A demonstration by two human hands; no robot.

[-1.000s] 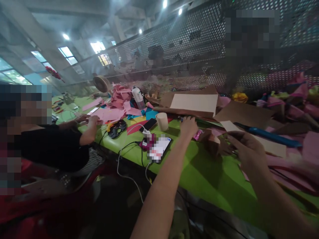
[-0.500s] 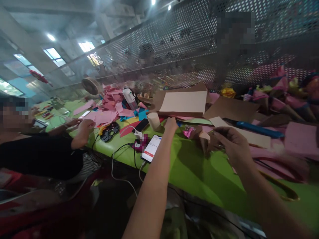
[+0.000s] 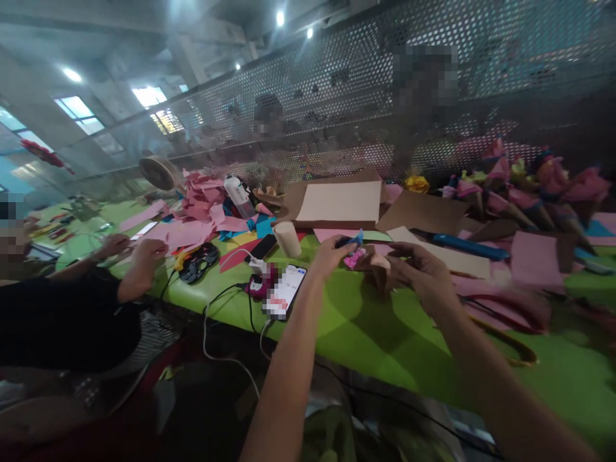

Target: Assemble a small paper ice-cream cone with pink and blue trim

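My left hand [image 3: 331,254] hovers over the green table [image 3: 385,333], its fingers pinched on a small blue piece [image 3: 355,239]. A crumpled shiny pink scrap [image 3: 355,258] lies just under that hand. My right hand [image 3: 422,273] is curled round a brown paper cone [image 3: 379,271] held low above the table, a little right of the left hand. The two hands are close together, with the cone between them.
A phone on a cable [image 3: 285,290], a paper cup [image 3: 287,239] and a cardboard sheet [image 3: 339,202] lie beyond my left arm. A blue tool [image 3: 462,246] and finished paper cones [image 3: 520,196] lie to the right. A co-worker's hand [image 3: 144,249] rests at the left. A perforated metal screen [image 3: 337,96] backs the table.
My left hand has drawn back from the far cardboard edge toward my right hand, now with a small blue piece in its fingers. The view has swung right.
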